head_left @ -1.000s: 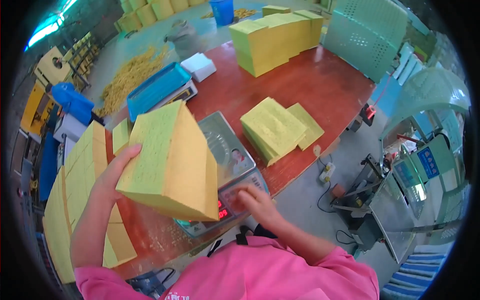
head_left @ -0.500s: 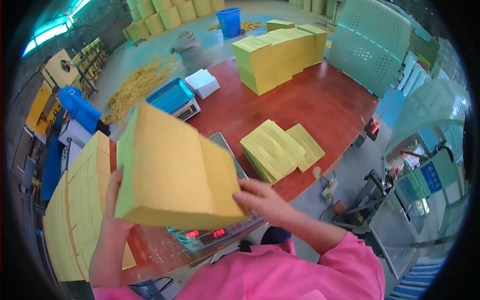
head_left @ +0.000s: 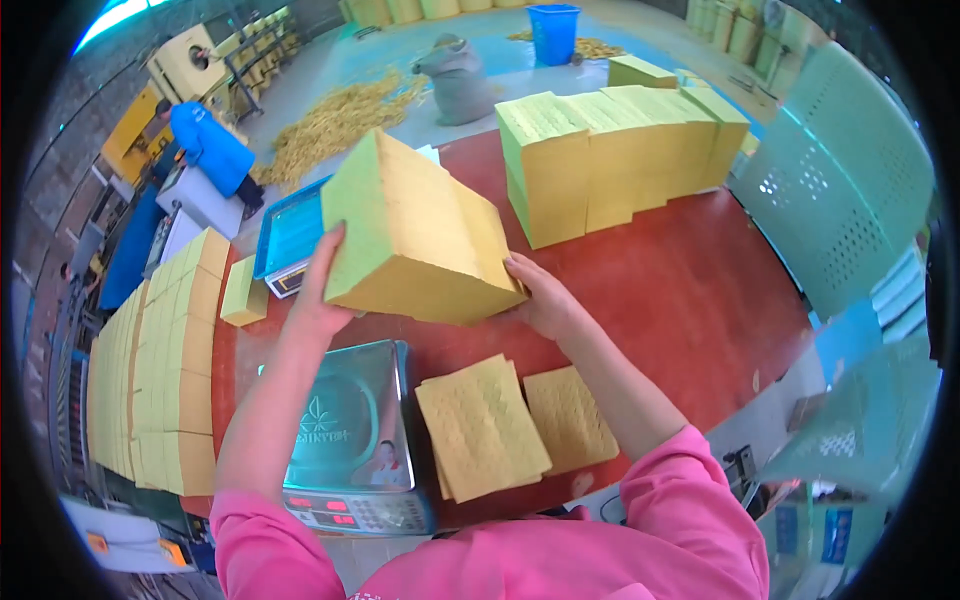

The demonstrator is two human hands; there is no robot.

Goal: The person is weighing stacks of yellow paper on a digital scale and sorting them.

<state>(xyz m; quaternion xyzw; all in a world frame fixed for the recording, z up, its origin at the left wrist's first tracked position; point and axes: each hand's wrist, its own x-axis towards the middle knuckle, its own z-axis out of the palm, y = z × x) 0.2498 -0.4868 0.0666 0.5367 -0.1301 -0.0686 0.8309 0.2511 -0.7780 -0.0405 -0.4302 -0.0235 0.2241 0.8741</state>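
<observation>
Between my two hands I hold a thick block of stacked yellow paper sheets (head_left: 420, 225), raised above the red table and tilted. My left hand (head_left: 325, 285) grips its left end, with the fingers against the side. At the lower right corner, my right hand (head_left: 540, 295) closes on the other end. A digital scale (head_left: 350, 425) with a bare metal plate lies below my left forearm, its red display lit. Right of the scale, between my forearms, are a short pile of yellow sheets (head_left: 485, 430) and a smaller pile (head_left: 570, 415) beside it.
On the red table (head_left: 680, 270), a long row of yellow paper stacks (head_left: 610, 160) stands at the back. More stacks (head_left: 170, 370) line the left edge. Behind my hands is a blue tray (head_left: 290, 235) on a second scale. A person in blue (head_left: 210, 145) works at far left.
The paper block has moved away from me and to the right, off the scale area, still in both hands. The scale's plate now shows. My view has shifted too.
</observation>
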